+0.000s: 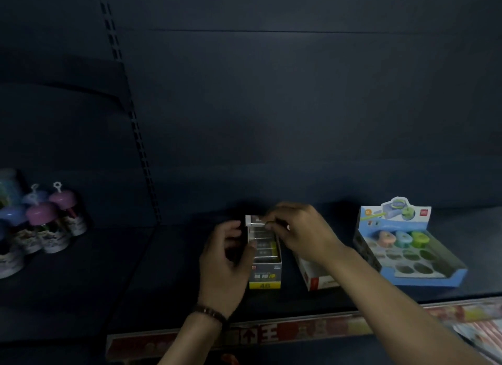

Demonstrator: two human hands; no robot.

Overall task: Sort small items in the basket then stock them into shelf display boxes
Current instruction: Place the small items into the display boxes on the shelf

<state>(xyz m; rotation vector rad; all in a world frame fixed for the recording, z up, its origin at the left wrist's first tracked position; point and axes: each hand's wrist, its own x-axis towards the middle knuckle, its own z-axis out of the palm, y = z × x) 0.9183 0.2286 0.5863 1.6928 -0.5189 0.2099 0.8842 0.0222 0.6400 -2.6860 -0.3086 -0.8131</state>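
Observation:
A narrow display box (265, 276) with a yellow front strip stands on the dark shelf (168, 283), holding a row of small packaged erasers. My right hand (298, 230) pinches one small white eraser (254, 220) at the far end of that row. My left hand (226, 258) has its fingers curled against the box's left wall, steadying it. A bracelet circles my left wrist. No basket is in view.
A white and red box (316, 276) lies just right of the eraser box, partly under my right forearm. Further right a blue display box (410, 253) holds three coloured sharpeners. Capped jars (46, 223) crowd the left shelf. A price strip (271, 334) edges the shelf front.

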